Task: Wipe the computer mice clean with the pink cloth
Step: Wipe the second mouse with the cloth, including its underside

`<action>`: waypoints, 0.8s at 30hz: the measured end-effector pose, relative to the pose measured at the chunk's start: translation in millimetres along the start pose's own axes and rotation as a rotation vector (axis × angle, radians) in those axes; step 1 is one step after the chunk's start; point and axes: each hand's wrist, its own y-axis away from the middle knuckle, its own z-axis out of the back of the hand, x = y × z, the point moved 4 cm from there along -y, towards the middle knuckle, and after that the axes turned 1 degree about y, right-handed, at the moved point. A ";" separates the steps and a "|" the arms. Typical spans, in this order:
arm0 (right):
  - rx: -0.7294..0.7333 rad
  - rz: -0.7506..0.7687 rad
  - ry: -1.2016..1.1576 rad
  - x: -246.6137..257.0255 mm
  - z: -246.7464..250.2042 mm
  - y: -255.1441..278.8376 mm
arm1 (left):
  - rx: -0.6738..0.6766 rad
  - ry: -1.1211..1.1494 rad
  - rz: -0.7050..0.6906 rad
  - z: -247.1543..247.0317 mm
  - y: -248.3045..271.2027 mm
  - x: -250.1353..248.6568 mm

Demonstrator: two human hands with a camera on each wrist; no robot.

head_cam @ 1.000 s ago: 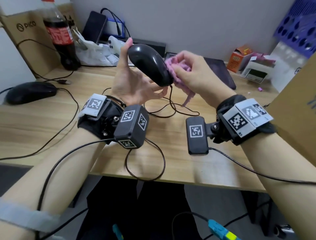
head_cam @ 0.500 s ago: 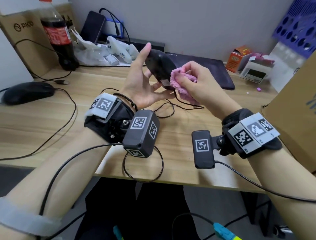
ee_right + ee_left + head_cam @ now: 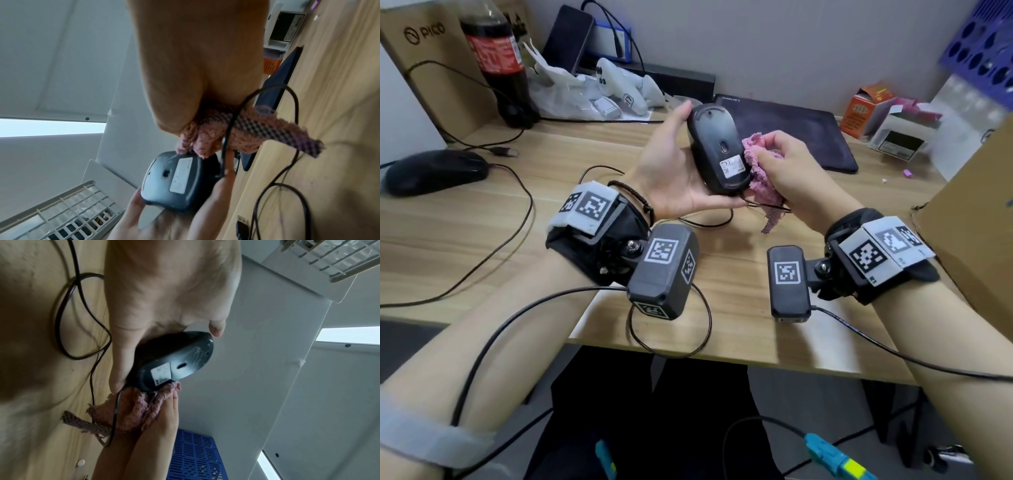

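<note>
My left hand (image 3: 674, 171) grips a black wired mouse (image 3: 717, 147) above the desk, its underside with the white label turned up toward me. My right hand (image 3: 787, 168) holds the bunched pink cloth (image 3: 758, 171) and presses it against the mouse's right edge near the label. In the left wrist view the mouse (image 3: 174, 363) sits between my thumb and fingers with the cloth (image 3: 139, 408) below it. In the right wrist view the cloth (image 3: 218, 134) touches the mouse (image 3: 179, 177). A second black mouse (image 3: 436, 171) lies on the desk at far left.
The held mouse's cable (image 3: 709, 222) loops on the wooden desk (image 3: 482, 222). A cola bottle (image 3: 498, 61), plastic bags and white controllers (image 3: 619, 89) stand at the back. A dark mouse pad (image 3: 801, 133), small boxes (image 3: 866, 106) and a cardboard box (image 3: 976, 212) are on the right.
My left hand has turned the mouse over, so its underside now faces up instead of its glossy top. The right hand with the cloth stays at the mouse's right side.
</note>
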 end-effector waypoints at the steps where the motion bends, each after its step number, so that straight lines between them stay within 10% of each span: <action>1: 0.008 -0.003 0.010 -1.6 -1.1 0.3 | -0.014 -0.001 0.002 1.2 -1.2 1.3; 12: -0.105 0.311 0.265 51.6 1.8 -13.6 | 0.028 -0.061 0.016 1.3 -14.6 7.3; 24: 0.198 0.254 0.474 31.3 -2.0 2.5 | -0.120 -0.061 -0.014 12.1 -23.3 -21.4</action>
